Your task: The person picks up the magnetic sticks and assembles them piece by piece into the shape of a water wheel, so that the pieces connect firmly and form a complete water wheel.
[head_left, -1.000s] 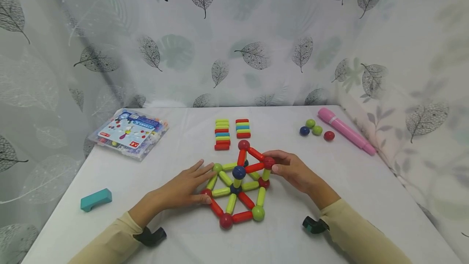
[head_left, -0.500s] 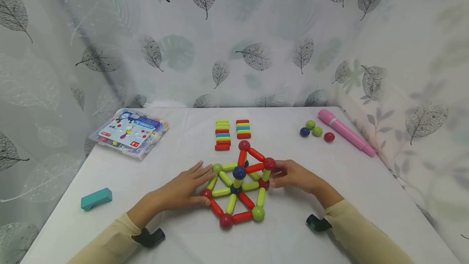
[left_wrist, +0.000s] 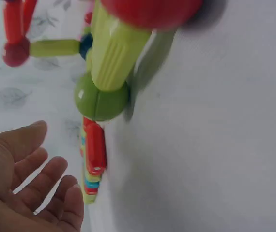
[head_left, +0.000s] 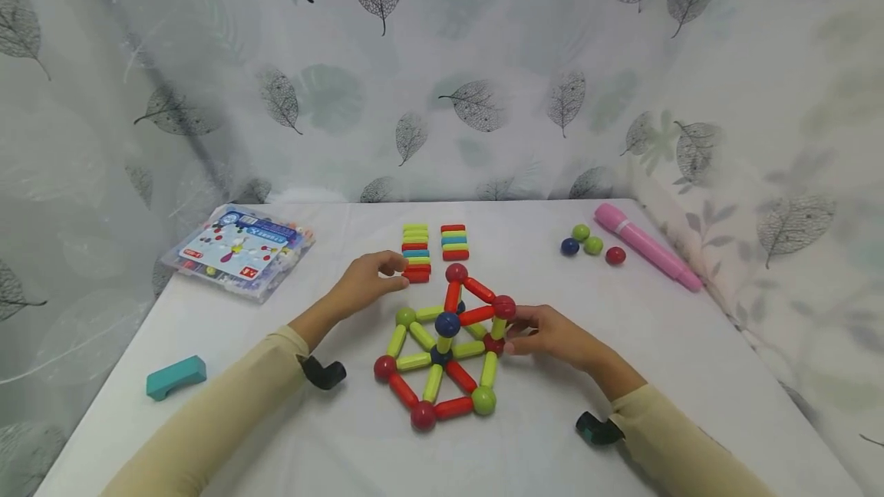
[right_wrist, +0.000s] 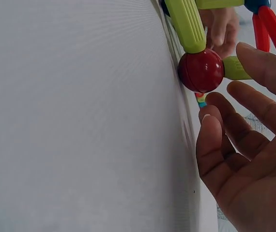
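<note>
The rod-and-ball frame [head_left: 445, 347] is partly built mid-bench, steadied by the right hand [head_left: 545, 332] with relaxed fingers, while a red rod [head_left: 417, 276] is reached for by the loosely open left hand [head_left: 366, 282], further rods remaining unused

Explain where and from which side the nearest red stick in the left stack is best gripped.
Pinch the red stick across its two short ends, probably from above or the near side. It lies flat at the front of the left stack, its far side against the next stick. The left hand is already beside its left end, fingers relaxed.
</note>
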### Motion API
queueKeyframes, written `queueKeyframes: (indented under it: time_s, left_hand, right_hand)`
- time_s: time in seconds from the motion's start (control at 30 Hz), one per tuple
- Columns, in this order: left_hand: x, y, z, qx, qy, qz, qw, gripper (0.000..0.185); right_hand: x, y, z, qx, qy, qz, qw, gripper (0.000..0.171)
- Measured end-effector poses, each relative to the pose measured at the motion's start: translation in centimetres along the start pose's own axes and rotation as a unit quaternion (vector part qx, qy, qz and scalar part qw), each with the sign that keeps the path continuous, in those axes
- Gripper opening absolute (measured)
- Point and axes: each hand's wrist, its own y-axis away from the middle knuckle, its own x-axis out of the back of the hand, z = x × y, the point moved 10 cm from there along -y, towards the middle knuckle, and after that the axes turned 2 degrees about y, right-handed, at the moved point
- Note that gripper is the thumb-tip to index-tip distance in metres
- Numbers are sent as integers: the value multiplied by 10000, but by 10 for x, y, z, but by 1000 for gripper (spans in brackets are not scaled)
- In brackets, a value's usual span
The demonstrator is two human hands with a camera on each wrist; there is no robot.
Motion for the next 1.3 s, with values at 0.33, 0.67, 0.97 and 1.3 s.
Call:
queueKeyframes:
  time_s: [0.33, 0.67, 0.97, 1.3]
  left_hand:
    - [-22, -38, -15, 483, -407, 17, 9980, 32]
    - [-22, -26, -25, 701, -160, 80, 9974, 32]
    - [-15, 21, -13, 257, 1510, -182, 9880, 35]
    - [-19, 39, -17, -79, 1548, -284, 9875, 28]
  right_hand:
    - [0, 3, 0, 113, 136, 0, 9998, 44]
    - [0, 3, 4, 11, 166, 12, 9999, 42]
    - [0, 0, 7, -272, 535, 313, 9977, 39]
    - [10, 9, -17, -75, 1486, 966, 9841, 54]
